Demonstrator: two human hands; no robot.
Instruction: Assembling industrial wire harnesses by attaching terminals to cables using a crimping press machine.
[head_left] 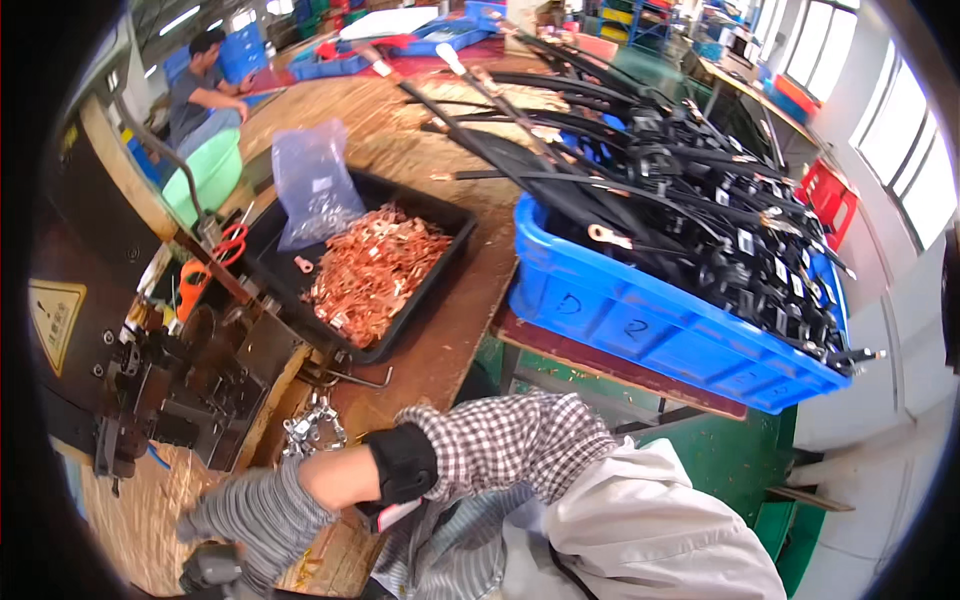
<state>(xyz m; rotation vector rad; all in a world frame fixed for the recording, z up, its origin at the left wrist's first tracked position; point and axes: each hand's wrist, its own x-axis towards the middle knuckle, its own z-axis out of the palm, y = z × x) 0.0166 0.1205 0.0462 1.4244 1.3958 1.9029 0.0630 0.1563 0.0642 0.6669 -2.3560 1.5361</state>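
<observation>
My right arm, in a checked sleeve with a black band near the wrist, reaches across the lower middle to the left. My right hand [250, 515] wears a grey striped knitted glove and is beside the dark metal press machine [205, 390]. Its fingers are blurred and partly cut off, so I cannot tell how they are closed. A dark rounded object [215, 568] shows just below the glove; whether the hand holds it is unclear. Near the wrist lies a small heap of silvery metal parts [315, 428]. My left hand does not show.
A black tray [455, 250] holds copper terminals [375, 275] and a clear plastic bag [315, 185]. A blue crate [640, 325] is piled with black cables [700, 200]. Red-handled scissors [231, 243] and a hex key [365, 380] are by the machine. Another person [205, 95] sits far left.
</observation>
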